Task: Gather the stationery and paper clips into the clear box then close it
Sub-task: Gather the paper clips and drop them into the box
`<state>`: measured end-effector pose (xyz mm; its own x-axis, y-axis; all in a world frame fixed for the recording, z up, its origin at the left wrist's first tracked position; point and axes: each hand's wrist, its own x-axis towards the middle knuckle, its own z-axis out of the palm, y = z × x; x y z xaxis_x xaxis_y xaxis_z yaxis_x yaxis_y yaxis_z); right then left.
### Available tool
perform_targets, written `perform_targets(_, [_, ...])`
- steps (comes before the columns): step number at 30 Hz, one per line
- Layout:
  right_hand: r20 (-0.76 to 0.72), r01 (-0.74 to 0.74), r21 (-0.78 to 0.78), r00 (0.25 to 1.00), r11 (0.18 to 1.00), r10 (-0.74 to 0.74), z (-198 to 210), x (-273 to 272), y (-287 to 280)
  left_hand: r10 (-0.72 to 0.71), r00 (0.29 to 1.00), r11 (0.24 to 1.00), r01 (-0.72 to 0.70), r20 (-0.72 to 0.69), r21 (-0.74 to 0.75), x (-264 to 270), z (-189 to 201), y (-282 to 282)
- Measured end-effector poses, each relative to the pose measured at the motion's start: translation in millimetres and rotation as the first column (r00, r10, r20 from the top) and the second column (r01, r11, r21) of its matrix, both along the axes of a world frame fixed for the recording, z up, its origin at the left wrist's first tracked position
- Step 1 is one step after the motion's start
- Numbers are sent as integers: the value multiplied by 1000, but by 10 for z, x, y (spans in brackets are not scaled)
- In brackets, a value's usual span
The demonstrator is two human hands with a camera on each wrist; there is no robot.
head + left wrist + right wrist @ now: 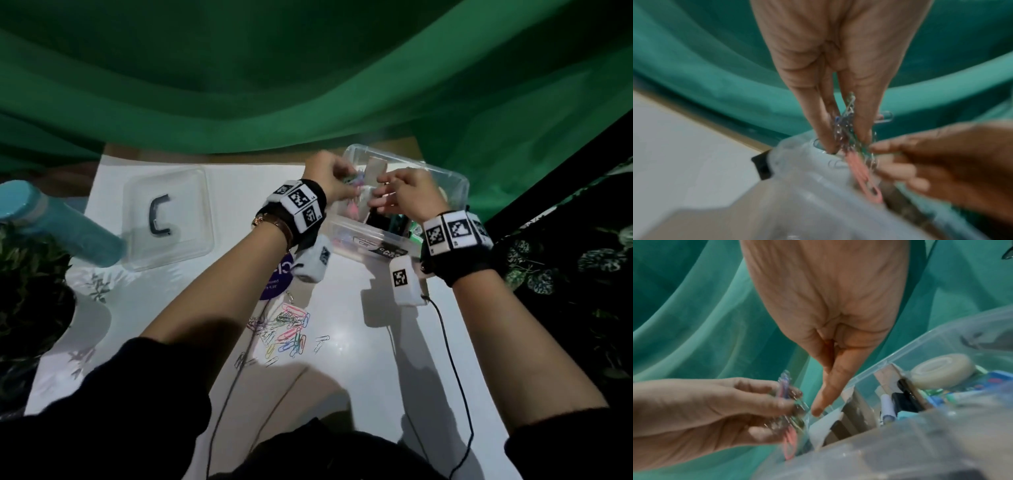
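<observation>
The clear box [445, 174] stands open at the back right of the white table, holding a tape roll [941, 371], pens and card pieces. My left hand [346, 174] hovers over the box's left end and pinches a bunch of coloured paper clips [846, 129] between thumb and fingers, a pink one hanging lowest. My right hand [383, 192] is over the box beside it, fingers curled, with one fingertip [816, 411] at the bunch and a clear film. Whether it grips anything is hidden. More loose paper clips [287, 329] lie on the table between my forearms.
The clear lid [185, 192] with a black handle [159, 219] lies flat at the left. A teal bottle [61, 226] and a plant [27, 274] stand at the far left. Green cloth [308, 85] hangs behind. Wrist cables [459, 359] trail over the table.
</observation>
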<state>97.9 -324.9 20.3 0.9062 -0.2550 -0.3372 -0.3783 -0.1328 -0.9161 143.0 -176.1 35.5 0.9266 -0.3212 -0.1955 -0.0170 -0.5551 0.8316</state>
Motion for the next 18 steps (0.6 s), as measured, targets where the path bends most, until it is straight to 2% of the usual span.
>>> perform_targets(2, [74,58,-33,996,998,-55,1,-70,-17,-183,983,961,172,32,215,-4,-34,-33])
perform_targets(4, [157,124,-71,981,990,-111,25,-153,-15,-243,967,940,217,72,262,-37,11,-12])
perform_targets(6, [242,141,-149,965,979,-102,50,-300,19,-156,978,983,139,141,119,-123,63,122])
perform_targets(8, [309,87,-277,951,957,3,-19,-500,111,19,984,998,-8,177,-61,-262,13,393])
perform_targets(9, [319,21,-352,943,936,99,-94,-626,190,99,978,993,-86,184,-77,-347,-83,563])
perform_targets(10, [303,-72,-432,928,899,219,-198,-744,278,157,970,988,-154,184,-28,-435,-232,742])
perform_targets(11, [245,-188,-519,902,834,355,-341,-839,364,185,967,976,-202,175,85,-524,-413,933])
perform_targets(12, [134,-326,-594,861,736,490,-509,-908,443,177,975,946,-206,136,249,-619,-626,1122])
perform_targets(14, [-187,-606,-632,723,483,665,-852,-965,584,89,995,847,-56,-36,529,-800,-1030,1428])
perform_targets(16, [-395,-725,-619,620,302,678,-1103,-925,682,13,987,775,93,-163,625,-928,-1288,1592])
perform_targets(18, [-465,-731,-649,600,209,651,-1205,-837,792,-51,980,727,167,-191,666,-1036,-1379,1614])
